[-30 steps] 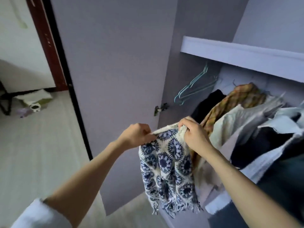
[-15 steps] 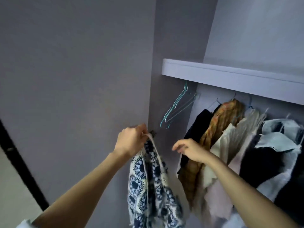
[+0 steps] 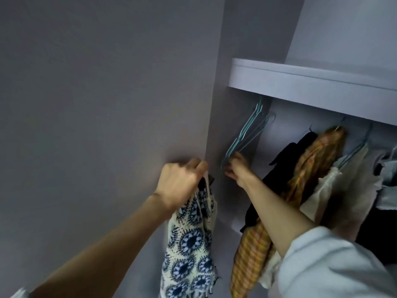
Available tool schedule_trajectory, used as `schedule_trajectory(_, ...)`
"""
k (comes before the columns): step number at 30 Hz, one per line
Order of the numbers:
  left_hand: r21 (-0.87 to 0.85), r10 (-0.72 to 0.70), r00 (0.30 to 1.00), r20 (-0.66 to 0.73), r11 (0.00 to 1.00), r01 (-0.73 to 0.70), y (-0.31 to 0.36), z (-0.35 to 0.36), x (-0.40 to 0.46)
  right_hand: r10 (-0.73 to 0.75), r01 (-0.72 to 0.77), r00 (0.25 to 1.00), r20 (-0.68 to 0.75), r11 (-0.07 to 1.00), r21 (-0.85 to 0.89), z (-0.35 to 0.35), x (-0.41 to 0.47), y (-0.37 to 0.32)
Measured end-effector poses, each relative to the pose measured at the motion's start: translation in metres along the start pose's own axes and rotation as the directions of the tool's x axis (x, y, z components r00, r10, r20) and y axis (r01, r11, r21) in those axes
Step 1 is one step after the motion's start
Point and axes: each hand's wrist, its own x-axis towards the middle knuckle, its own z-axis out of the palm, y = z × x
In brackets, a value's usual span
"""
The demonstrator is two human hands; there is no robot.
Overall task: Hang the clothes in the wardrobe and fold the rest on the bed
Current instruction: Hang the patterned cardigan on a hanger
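blue-and-white patterned garment — bunched, hanging limp

Wardrobe door: at left, open, beside the compartment. Shelf: across the upper right, above the hanging space. Empty hangers: under the shelf, at the left end of the hanging space, against the side panel. Hung garments, left to right: dark garment, checked garment, pale garment. Left hand: before the door's edge, patterned garment hanging below it. Right hand: right of the left hand, at the lower ends of the hangers, its forearm crossing before the dark and checked garments.
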Motion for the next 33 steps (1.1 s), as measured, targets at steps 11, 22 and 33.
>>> schedule_trajectory(11, -0.006, -0.096, 0.993, 0.064, 0.995, 0.097, 0.002, 0.000, 0.001, -0.237, 0.239, 0.941, -0.241, 0.971, -0.024, -0.003, 0.007, -0.008)
schedule_trajectory(22, -0.272, -0.472, 0.833, 0.288, 0.794, 0.543, 0.032, 0.012, -0.010, -0.349, 0.357, 0.931, -0.107, 0.932, 0.066, -0.043, -0.091, 0.016)
schedule_trajectory(33, -0.530, -0.403, 0.575, 0.712, 0.229, 0.817, 0.113, 0.058, -0.051, -0.244, 0.235, 0.960, 0.140, 0.969, 0.078, -0.129, -0.219, 0.124)
